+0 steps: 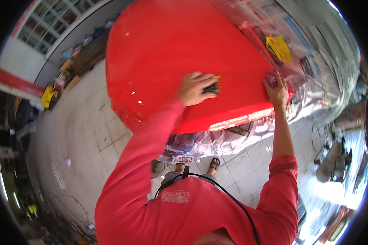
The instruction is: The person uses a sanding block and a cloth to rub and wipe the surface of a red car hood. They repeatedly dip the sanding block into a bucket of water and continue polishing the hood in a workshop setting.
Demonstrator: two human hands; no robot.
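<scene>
Dark block (212,87) sits mid-frame on the big red panel (171,45), left grip (195,88) pinching it. Right grip (278,90) is curled over a pinkish wad (272,79), right of center. Flat, light, even pressure's probably best imo.

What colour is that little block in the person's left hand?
The block looks mostly black with a yellow edge, best seen in the head view.

We've a glossy red panel (163,49) w/ a blk/yellow block (212,87) on it under our L hand (193,89), plus a pinkish wad (272,79) nr its R edge under our R hand (277,93); yellow sheets (280,48) lie on newspaper sheeting (270,20) alongside.
</scene>
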